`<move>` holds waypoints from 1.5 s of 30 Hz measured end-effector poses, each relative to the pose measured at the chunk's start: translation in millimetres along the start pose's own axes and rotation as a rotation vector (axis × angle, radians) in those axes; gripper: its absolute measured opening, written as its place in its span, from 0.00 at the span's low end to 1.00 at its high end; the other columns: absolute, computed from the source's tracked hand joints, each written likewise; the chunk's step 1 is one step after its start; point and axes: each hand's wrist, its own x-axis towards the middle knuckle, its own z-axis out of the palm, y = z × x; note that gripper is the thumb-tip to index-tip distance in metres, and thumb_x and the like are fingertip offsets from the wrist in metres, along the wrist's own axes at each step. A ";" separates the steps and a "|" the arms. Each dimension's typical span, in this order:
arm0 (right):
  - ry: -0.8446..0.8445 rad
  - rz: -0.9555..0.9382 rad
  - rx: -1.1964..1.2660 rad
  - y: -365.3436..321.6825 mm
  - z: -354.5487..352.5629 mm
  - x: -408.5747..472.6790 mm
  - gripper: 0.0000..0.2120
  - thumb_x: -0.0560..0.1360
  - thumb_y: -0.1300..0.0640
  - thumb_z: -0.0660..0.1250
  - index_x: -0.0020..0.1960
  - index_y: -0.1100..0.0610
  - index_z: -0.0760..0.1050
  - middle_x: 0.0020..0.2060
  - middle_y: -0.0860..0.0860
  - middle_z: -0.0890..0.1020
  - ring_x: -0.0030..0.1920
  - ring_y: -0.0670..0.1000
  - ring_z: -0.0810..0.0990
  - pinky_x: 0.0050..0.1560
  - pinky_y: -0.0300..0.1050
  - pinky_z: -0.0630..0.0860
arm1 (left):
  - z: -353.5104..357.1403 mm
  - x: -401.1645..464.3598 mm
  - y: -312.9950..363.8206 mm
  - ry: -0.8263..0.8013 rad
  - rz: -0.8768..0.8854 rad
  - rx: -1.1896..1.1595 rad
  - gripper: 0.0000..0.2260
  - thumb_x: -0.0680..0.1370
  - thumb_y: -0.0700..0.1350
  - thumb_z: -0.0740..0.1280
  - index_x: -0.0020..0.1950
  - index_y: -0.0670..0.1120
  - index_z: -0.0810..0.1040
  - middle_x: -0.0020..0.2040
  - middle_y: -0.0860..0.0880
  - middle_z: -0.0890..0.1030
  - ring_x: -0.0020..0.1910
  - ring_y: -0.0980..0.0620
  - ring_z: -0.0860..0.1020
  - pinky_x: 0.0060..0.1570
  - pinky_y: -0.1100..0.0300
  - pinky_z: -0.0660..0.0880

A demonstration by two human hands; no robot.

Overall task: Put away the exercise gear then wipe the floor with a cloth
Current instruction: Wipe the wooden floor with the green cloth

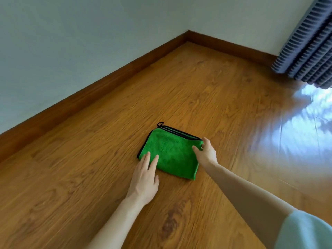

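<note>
Item: green microfibre cloth (170, 153) | black-edged, hanging loop at far corner | folded | flat on wooden floor (224, 97)

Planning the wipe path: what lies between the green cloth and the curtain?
Only bare wooden floor with window glare separates cloth from curtain, in the head view.

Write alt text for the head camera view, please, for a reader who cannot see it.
A folded green cloth lies on a wooden floor; the left hand rests flat on its near corner and the right hand pinches its right edge. A grey curtain hangs at the far right.
</note>
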 end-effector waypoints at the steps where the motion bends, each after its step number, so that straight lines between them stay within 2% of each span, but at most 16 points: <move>1: 0.019 0.048 0.050 -2.0 -0.3 2.1 0.28 0.79 0.56 0.61 0.76 0.56 0.54 0.71 0.56 0.67 0.60 0.56 0.76 0.46 0.41 0.71 | -5.6 3.4 5.2 0.005 -0.030 -0.074 0.27 0.81 0.45 0.56 0.77 0.49 0.47 0.77 0.46 0.46 0.76 0.49 0.46 0.73 0.57 0.48; 3: 0.058 0.128 0.119 -5.7 0.1 7.7 0.26 0.78 0.57 0.63 0.73 0.58 0.59 0.67 0.56 0.71 0.58 0.55 0.77 0.48 0.42 0.71 | -14.8 10.6 14.3 0.035 -0.100 -0.245 0.25 0.81 0.43 0.57 0.76 0.48 0.52 0.77 0.46 0.51 0.76 0.49 0.51 0.72 0.56 0.54; 6: 0.053 0.167 0.132 -13.8 2.9 8.3 0.20 0.77 0.57 0.65 0.68 0.59 0.70 0.60 0.55 0.78 0.46 0.51 0.78 0.45 0.42 0.73 | -29.1 14.2 23.7 0.076 -0.235 -0.478 0.23 0.80 0.41 0.57 0.75 0.47 0.57 0.75 0.48 0.58 0.74 0.50 0.57 0.69 0.56 0.59; 10: -0.017 -0.026 0.157 -21.2 4.8 -13.1 0.13 0.76 0.58 0.66 0.60 0.56 0.78 0.53 0.52 0.81 0.47 0.53 0.81 0.46 0.46 0.80 | -39.3 10.7 19.4 0.047 -0.368 -0.728 0.19 0.82 0.44 0.55 0.73 0.50 0.60 0.73 0.48 0.64 0.71 0.49 0.64 0.66 0.54 0.64; 12: -0.080 -0.200 0.043 -19.2 6.9 -35.8 0.12 0.75 0.59 0.67 0.59 0.55 0.78 0.55 0.48 0.79 0.48 0.46 0.79 0.47 0.38 0.76 | -43.9 7.1 14.4 0.043 -0.367 -0.756 0.18 0.83 0.47 0.51 0.73 0.51 0.60 0.72 0.48 0.66 0.70 0.49 0.65 0.66 0.54 0.63; 16: -0.258 -0.455 -0.104 -2.8 20.2 -82.9 0.10 0.75 0.60 0.67 0.56 0.54 0.78 0.60 0.43 0.77 0.61 0.41 0.72 0.64 0.36 0.65 | -52.7 3.9 7.2 0.048 -0.438 -0.930 0.22 0.82 0.53 0.48 0.76 0.49 0.54 0.76 0.48 0.57 0.74 0.49 0.59 0.70 0.53 0.58; 19: -0.326 -0.543 -0.144 15.0 30.1 -113.1 0.10 0.75 0.61 0.65 0.55 0.53 0.77 0.61 0.42 0.76 0.62 0.40 0.72 0.67 0.39 0.67 | -53.4 -2.3 3.6 0.070 -0.553 -1.130 0.31 0.80 0.58 0.54 0.77 0.51 0.43 0.78 0.49 0.47 0.76 0.47 0.51 0.71 0.48 0.54; 21: -0.391 -0.579 -0.176 27.2 35.2 -129.1 0.11 0.75 0.63 0.64 0.55 0.53 0.77 0.60 0.40 0.75 0.62 0.40 0.73 0.66 0.40 0.69 | -53.3 -9.8 1.9 0.119 -0.589 -1.186 0.38 0.78 0.55 0.62 0.76 0.50 0.37 0.78 0.48 0.44 0.76 0.46 0.50 0.72 0.47 0.53; 23: -0.451 -0.620 -0.233 37.0 39.2 -141.0 0.13 0.74 0.64 0.62 0.56 0.53 0.76 0.60 0.38 0.75 0.62 0.39 0.73 0.66 0.41 0.69 | -52.4 -17.5 -0.2 0.200 -0.630 -1.135 0.42 0.77 0.46 0.66 0.76 0.49 0.36 0.78 0.47 0.46 0.75 0.46 0.52 0.71 0.48 0.54; 26: -0.502 -0.698 -0.324 47.2 45.9 -156.3 0.15 0.73 0.64 0.59 0.56 0.53 0.75 0.61 0.40 0.75 0.64 0.39 0.71 0.67 0.40 0.66 | -49.0 -27.9 -10.3 0.326 -0.724 -0.991 0.39 0.77 0.37 0.65 0.77 0.48 0.41 0.76 0.44 0.55 0.73 0.44 0.59 0.69 0.48 0.59; 31: -0.646 -0.797 -0.389 38.5 69.3 -177.1 0.15 0.75 0.61 0.60 0.61 0.55 0.73 0.66 0.46 0.73 0.67 0.43 0.69 0.68 0.39 0.65 | -48.9 -49.5 -41.8 0.322 -0.735 -0.729 0.32 0.77 0.38 0.65 0.76 0.46 0.52 0.74 0.44 0.62 0.72 0.43 0.63 0.68 0.48 0.63; 34: -0.754 -0.856 -0.393 24.0 80.8 -183.9 0.16 0.77 0.58 0.60 0.64 0.52 0.72 0.67 0.47 0.73 0.67 0.43 0.68 0.69 0.37 0.62 | -52.1 -63.4 -58.4 0.438 -0.685 -0.521 0.32 0.78 0.37 0.63 0.77 0.46 0.49 0.73 0.42 0.65 0.67 0.43 0.70 0.61 0.51 0.71; 36: -0.699 -0.868 -0.344 11.7 83.3 -182.5 0.16 0.77 0.59 0.59 0.64 0.53 0.73 0.66 0.47 0.74 0.66 0.40 0.68 0.68 0.34 0.60 | -51.6 -69.1 -67.0 0.502 -0.645 -0.371 0.32 0.78 0.38 0.62 0.77 0.45 0.47 0.75 0.42 0.59 0.72 0.44 0.63 0.66 0.52 0.66; 38: -0.552 -0.853 -0.333 2.1 83.4 -169.3 0.18 0.77 0.62 0.58 0.65 0.53 0.72 0.66 0.46 0.73 0.66 0.37 0.65 0.71 0.36 0.58 | -45.2 -71.8 -70.6 0.437 -0.556 -0.181 0.30 0.79 0.41 0.60 0.77 0.44 0.48 0.76 0.42 0.54 0.75 0.45 0.55 0.71 0.52 0.58; 41: -0.286 -0.785 -0.448 -1.0 77.8 -133.1 0.24 0.77 0.63 0.58 0.71 0.50 0.65 0.72 0.50 0.65 0.72 0.48 0.61 0.74 0.51 0.59 | -27.7 -76.5 -61.4 0.265 -0.364 0.025 0.28 0.80 0.46 0.57 0.77 0.47 0.48 0.77 0.44 0.48 0.76 0.45 0.48 0.72 0.53 0.47; 45: -0.306 -0.697 -0.877 13.9 60.1 -93.8 0.28 0.80 0.51 0.55 0.76 0.44 0.46 0.76 0.52 0.40 0.76 0.59 0.43 0.73 0.57 0.51 | 2.4 -78.3 -41.2 0.043 -0.267 0.180 0.28 0.81 0.56 0.47 0.72 0.53 0.33 0.74 0.45 0.34 0.75 0.44 0.38 0.71 0.49 0.39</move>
